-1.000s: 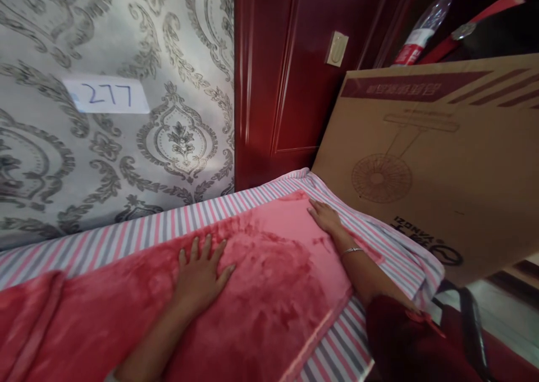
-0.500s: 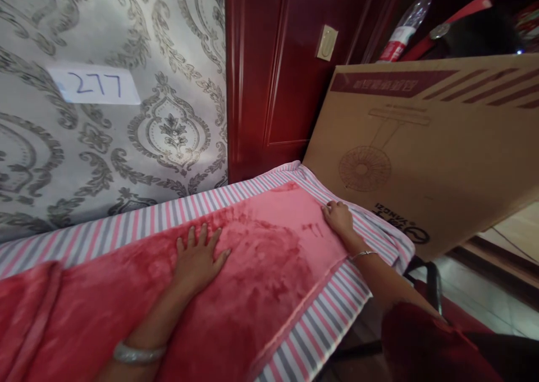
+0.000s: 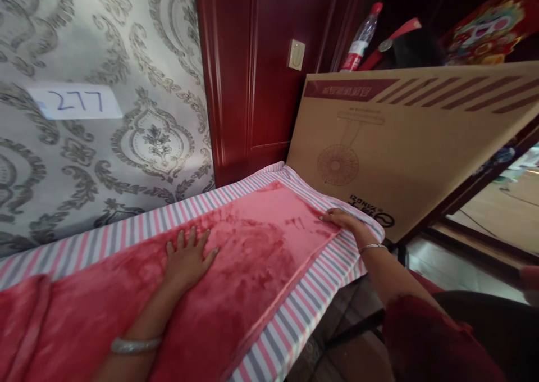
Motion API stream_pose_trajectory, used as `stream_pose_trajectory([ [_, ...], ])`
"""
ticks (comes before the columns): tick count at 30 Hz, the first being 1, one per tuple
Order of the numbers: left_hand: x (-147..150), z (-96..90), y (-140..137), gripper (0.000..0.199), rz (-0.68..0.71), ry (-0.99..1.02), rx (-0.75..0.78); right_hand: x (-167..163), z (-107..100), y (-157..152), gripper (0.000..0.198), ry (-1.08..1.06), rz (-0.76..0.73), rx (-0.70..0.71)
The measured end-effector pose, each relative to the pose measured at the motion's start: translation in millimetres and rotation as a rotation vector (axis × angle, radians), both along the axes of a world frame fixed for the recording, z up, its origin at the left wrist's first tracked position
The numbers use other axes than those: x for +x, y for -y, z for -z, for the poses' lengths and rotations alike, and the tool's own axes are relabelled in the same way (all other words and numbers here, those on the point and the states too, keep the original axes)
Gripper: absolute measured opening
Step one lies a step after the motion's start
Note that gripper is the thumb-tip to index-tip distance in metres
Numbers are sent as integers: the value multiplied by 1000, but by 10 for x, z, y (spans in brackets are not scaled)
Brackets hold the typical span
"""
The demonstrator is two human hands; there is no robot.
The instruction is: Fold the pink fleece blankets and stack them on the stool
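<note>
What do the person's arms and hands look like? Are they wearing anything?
Both hands have five fingers and no gloves. The left hand has a wide, silvery bangle above its wrist. The right hand has a thin, silvery bracelet, with a dark red sleeve further up that arm.

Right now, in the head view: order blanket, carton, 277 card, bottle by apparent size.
1. Blanket and carton: too close to rank; both run out of frame
2. 277 card
3. Bottle, lower end hidden
</note>
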State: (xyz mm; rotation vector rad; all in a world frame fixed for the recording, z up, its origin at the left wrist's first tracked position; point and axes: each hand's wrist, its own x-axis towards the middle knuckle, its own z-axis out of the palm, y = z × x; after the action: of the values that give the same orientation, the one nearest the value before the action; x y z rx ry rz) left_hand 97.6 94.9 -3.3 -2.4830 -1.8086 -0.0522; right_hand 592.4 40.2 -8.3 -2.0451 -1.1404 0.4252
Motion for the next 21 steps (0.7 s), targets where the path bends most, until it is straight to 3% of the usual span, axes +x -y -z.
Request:
stream_pose_trajectory([
  [7,1,-52,16,69,9,6,31,-231,182,238,29,-547,102,274],
  [12,-4,-36,5,69,12,37,31,-466,319,368,31,-816,131,382],
  [17,-15,-68,0,69,27,46,32,-596,310,319,8,-914,176,426],
  [21,89,-175,230,64,135,82,69,-611,311,196,8,-929,266,418],
])
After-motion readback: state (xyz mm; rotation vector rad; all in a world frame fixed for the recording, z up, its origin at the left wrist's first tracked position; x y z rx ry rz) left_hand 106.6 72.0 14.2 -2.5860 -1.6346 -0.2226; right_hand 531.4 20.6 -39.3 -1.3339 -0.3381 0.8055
